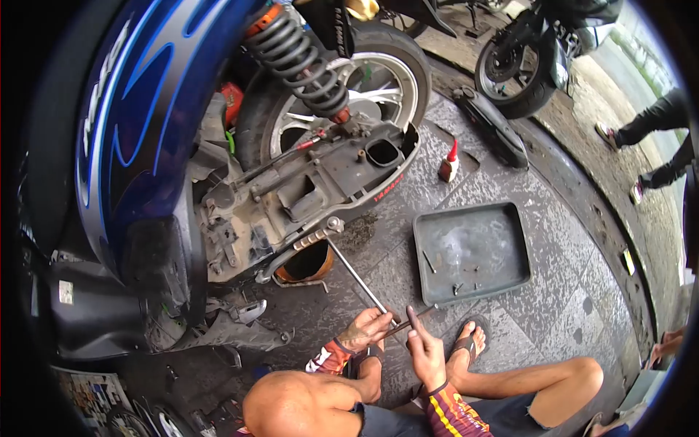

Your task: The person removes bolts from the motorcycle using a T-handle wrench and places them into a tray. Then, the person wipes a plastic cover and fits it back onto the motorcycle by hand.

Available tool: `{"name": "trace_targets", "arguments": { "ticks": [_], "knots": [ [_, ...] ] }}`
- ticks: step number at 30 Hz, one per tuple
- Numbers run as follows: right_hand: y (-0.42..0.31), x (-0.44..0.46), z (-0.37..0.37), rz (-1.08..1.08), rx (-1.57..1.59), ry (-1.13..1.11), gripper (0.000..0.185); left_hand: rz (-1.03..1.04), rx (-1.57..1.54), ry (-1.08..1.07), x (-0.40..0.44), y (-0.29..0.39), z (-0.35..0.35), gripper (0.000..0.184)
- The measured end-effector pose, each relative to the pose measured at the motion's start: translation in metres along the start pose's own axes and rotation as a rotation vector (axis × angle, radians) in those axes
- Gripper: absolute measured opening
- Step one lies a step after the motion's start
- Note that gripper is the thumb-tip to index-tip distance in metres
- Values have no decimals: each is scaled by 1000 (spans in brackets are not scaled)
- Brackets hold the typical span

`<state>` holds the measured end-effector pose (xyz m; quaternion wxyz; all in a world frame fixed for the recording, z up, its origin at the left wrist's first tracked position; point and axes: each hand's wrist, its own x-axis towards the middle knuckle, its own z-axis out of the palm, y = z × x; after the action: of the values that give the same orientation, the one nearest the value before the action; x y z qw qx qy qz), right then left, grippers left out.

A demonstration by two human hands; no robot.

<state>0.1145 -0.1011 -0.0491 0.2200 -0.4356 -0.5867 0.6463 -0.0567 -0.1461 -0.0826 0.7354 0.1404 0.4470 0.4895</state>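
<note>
My left hand [366,329] is closed round the lower end of a long metal rod [358,278], which slants up to the kick-start lever [314,237] on the scooter's engine cover [320,193]. To its right, my right hand [427,353] is raised with the index finger stretched up, beside a thin dark bar [426,315] that crosses the rod's lower end. The palm side of this hand is partly hidden, so its hold on the bar is unclear. Under the engine, a brown container [304,264] stands on the floor.
A grey tray [472,251] with a few small metal parts lies on the floor. Behind it stand a red-capped bottle [449,162] and a black exhaust part [491,127]. The rear wheel [378,80] and blue bodywork [138,109] rise beyond. Another person's legs [650,138] show at right.
</note>
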Motion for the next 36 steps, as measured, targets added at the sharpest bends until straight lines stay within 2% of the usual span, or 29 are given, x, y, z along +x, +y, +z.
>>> {"name": "trace_targets", "arguments": {
  "ticks": [1,2,3,5,7,8,10,11,12,13,14,15,16,18,19,20,21,23,25,26,28,30,31,32,34,36],
  "knots": [
    [7,5,1,-33,-175,21,47,-4,92,90,5,-1,0,32],
    [21,1,7,-7,-334,-11,64,-20,102,92,7,-8,-10,28],
    [23,2,12,38,-373,-87,69,-60,149,62,10,-10,-22,26],
    [26,7,16,26,-322,17,68,-96,174,49,11,-5,-27,20],
    [28,16,9,133,-315,97,70,-4,102,20,18,-15,-33,21],
    [41,17,5,136,-329,58,61,78,53,-24,21,-16,-35,21],
    [71,3,13,-189,-366,-174,48,133,-10,-60,17,4,-22,21],
    [63,-6,18,-223,-266,-346,37,92,-9,-66,19,6,-23,20],
    [42,-10,12,-237,-278,-369,37,50,-5,-71,22,6,-27,18],
    [13,-12,7,-196,-124,-195,46,58,58,69,28,-7,-30,18],
    [-5,-10,6,-146,32,-20,57,74,50,82,25,-6,-30,18],
    [-9,-1,0,39,347,194,42,78,0,57,21,-6,-31,18],
    [30,7,-7,89,257,145,41,83,-50,29,18,-5,-31,18],
    [77,-4,4,-315,-473,-95,47,188,6,-20,18,3,-27,20],
    [73,-9,12,-168,-301,-317,38,191,2,-17,17,7,-27,20],
    [30,-15,14,-53,-71,-390,43,182,-3,-1,15,8,-26,20],
    [5,-14,15,-40,140,-83,30,177,-10,11,14,9,-25,20],
    [54,-2,0,-73,64,116,32,181,-17,27,13,13,-27,21],
    [88,0,-3,-56,-260,-148,42,194,-30,35,14,14,-26,21],
    [54,-9,11,4,-303,-307,36,206,-33,48,19,20,-28,21],
    [16,-15,13,-136,46,-201,36,200,-44,88,20,20,-28,20],
    [7,-8,20,114,422,363,20,187,-43,114,17,19,-28,19],
    [42,0,5,144,312,89,58,198,-60,103,16,20,-29,20],
    [43,-1,8,85,-187,-142,57,205,-82,92,16,20,-27,22],
    [43,-11,16,106,-42,-458,52,209,-75,113,22,24,-29,22],
    [-21,-15,20,86,291,-88,48,198,-55,166,18,20,-28,21]
  ]
}}
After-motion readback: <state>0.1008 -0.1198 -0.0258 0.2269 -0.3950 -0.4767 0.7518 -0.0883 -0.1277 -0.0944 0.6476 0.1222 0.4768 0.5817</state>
